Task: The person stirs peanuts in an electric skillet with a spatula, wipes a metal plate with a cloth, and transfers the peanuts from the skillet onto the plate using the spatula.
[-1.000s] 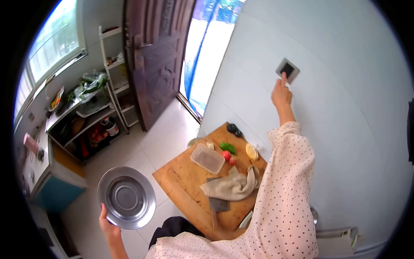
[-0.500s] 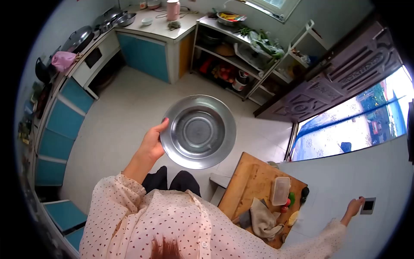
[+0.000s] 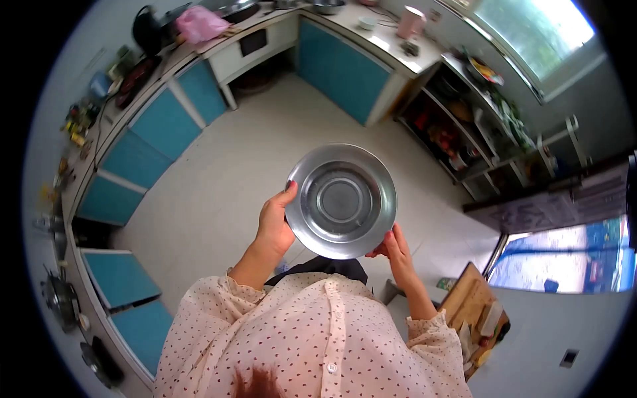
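Observation:
A round metal basin [image 3: 342,199] is held in front of my body, its inside facing up toward the camera. My left hand [image 3: 275,222] grips its left rim, thumb over the edge and the other fingers hidden below. At the lower right rim, my right hand [image 3: 396,252] holds the basin with its fingers against the edge. Nothing can be made out inside the basin apart from its ringed bottom.
Blue cabinets [image 3: 156,123] and a counter [image 3: 332,23] curve round the left and far sides. A shelf rack [image 3: 458,119] stands right of them. The wooden table [image 3: 464,298] with a cloth and plastic box is at lower right, near the open door [image 3: 531,215].
My right hand has left the wall switch and now holds the basin's right side. The view has turned left, toward the counters, and the wooden table now lies farther right.

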A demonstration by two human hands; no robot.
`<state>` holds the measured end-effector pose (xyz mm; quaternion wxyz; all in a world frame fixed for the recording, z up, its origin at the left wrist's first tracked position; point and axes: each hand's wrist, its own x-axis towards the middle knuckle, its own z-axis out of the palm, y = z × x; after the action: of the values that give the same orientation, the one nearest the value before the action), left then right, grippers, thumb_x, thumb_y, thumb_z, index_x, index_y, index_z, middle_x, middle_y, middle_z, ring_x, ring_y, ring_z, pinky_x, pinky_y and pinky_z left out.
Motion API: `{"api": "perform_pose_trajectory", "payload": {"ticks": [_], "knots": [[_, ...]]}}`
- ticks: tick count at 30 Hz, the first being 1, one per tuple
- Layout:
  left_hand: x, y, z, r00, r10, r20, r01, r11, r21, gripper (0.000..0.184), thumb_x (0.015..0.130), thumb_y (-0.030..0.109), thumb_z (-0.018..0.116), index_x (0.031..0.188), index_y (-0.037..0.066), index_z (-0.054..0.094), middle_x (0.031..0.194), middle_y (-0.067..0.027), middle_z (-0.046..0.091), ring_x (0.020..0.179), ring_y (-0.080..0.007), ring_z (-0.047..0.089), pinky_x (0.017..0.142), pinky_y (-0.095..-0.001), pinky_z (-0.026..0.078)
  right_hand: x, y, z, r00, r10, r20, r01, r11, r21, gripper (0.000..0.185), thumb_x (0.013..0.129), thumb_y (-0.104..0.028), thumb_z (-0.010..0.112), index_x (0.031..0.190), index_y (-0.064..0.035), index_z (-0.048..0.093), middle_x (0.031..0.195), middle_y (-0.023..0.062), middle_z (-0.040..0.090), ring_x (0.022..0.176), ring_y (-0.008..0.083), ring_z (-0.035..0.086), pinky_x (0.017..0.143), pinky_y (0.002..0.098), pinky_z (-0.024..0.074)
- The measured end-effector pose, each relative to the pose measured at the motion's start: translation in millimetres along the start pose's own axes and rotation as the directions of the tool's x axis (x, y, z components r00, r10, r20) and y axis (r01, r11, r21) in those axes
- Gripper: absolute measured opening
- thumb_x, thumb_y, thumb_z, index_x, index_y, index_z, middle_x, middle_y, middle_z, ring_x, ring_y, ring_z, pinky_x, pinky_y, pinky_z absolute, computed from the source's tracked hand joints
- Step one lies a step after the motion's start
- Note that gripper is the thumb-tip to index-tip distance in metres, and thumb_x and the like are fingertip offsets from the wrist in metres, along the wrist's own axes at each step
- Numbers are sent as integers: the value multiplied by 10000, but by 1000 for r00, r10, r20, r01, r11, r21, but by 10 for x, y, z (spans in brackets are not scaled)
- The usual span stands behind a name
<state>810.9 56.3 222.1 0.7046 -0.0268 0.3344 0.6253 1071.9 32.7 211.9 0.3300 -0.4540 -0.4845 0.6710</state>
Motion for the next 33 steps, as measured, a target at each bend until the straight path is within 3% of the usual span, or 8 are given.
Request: {"api": "perform_pose_trajectory", "payload": {"ticks": [8,11,13,17,20,22,28,33], "knots": [[-541,1617,-913,821,526,-223,-468,843,267,409,881,314,564,1152,16,498,984,-53,575,887,-141,548,782,-259,438,1566,-61,2088,947,219,234,-281,920,275,344,950,-354,407,1157,-86,468,1063,21,564,928,101,551,805,263,460],[-608,2255,-1379,647,762,-9,-323,285,902,293,916,302,502,964,16,547,693,-2,544,596,-71,464,556,-228,391,2175,55,2720,896,271,352,-343,925,161,441,941,-401,408,1234,-72,438,1116,36,538,977,112,521,830,273,446],[-622,2535,-1612,631,764,-138,-304,407,861,272,921,284,491,925,18,545,642,9,519,543,-61,448,500,-224,375,2559,73,3119,850,292,438,-368,925,96,448,940,-402,411,1241,-71,438,1134,35,531,985,115,517,837,273,439],[-449,3193,-1943,593,746,-301,-333,569,752,262,935,256,456,838,29,544,549,21,480,386,-51,419,337,-211,325,3663,41,4102,836,88,542,110,940,-322,443,934,-384,440,1218,-43,449,982,67,603,876,149,560,787,282,443],[-391,3667,-2107,658,663,-358,-250,640,727,263,931,263,463,834,34,549,552,21,485,392,-49,425,335,-204,326,4269,-202,4887,764,-28,645,566,509,-649,398,901,-351,487,1202,-96,439,765,127,628,686,292,608,641,355,471],[-283,3961,-2247,697,617,-365,-222,670,709,267,930,273,467,833,40,553,551,22,484,396,-47,428,332,-199,322,4626,-187,5426,608,-233,759,776,377,-506,377,905,-350,475,1188,-104,437,783,128,636,710,324,610,638,402,472],[-156,4803,-2904,436,670,-602,-494,736,462,264,912,339,484,890,84,549,615,24,517,421,-58,441,332,-202,294,6388,13,6784,771,-270,577,613,561,-557,389,837,-297,576,1139,-82,458,801,135,639,761,336,614,684,424,478],[-88,5664,-3736,300,666,-683,-574,698,428,254,912,340,488,904,90,530,616,19,512,424,-69,440,330,-212,296,7948,281,7317,890,-308,337,443,407,-799,529,774,-239,615,1213,-74,370,1126,223,501,956,405,536,825,436,446]]}}
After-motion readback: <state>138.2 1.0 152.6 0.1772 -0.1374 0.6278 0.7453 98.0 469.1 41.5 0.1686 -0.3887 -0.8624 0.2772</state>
